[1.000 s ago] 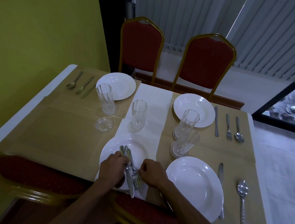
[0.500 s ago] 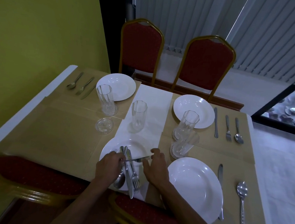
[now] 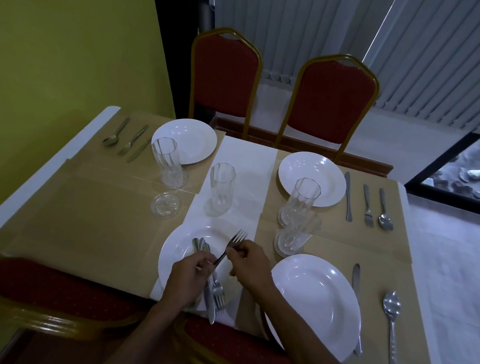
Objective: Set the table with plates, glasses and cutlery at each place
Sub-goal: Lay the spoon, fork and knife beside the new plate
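While left hand (image 3: 189, 278) grips cutlery (image 3: 213, 299), right (image 3: 251, 266) pinches fork (image 3: 236, 239).

1 head camera looks steeply down, close over the table (image 3: 86, 227).

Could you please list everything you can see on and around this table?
plates: four, white, one at each place.
tall glasses: four, clear, around the table's middle.
round glass piece: one, clear, beside the far-left glass; cannot tell what it is.
laid cutlery: silver; spoon, fork and knife far left; knife, fork and spoon far right; knife and spoon near right.
cutlery bundle: one, silver, on the near-left plate.
fork: one, silver, held above that plate.
placemats: four, tan, under the settings.
runner: one, white, centre.
chairs: four, red with gold frames, two far, two near.
left hand: grips the bundle.
right hand: pinches the fork.
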Demonstrator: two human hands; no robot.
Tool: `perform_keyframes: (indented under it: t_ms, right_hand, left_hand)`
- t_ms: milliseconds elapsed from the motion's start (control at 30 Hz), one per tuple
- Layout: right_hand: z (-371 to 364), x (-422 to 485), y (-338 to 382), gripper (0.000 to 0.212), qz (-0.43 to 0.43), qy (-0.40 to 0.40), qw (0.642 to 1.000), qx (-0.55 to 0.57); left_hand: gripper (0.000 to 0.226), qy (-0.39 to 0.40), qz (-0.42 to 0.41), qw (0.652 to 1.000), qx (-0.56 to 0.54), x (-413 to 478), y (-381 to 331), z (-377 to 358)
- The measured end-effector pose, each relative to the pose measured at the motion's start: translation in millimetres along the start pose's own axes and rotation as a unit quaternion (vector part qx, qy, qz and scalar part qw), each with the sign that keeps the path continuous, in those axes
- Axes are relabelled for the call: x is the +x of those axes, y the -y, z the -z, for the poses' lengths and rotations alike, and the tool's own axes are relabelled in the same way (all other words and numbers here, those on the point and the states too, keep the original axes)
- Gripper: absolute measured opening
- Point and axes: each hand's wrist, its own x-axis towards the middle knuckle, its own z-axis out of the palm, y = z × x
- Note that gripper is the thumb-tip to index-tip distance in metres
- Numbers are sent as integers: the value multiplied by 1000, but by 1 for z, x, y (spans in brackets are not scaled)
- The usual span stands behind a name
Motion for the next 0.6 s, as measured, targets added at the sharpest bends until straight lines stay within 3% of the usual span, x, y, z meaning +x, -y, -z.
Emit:
perform_keyframes:
  t_ms: [600]
  right_hand:
    - [6, 5, 12, 19, 8, -16, 999, 47]
  left_hand:
    - [11, 71, -10, 997, 15, -16, 24, -12]
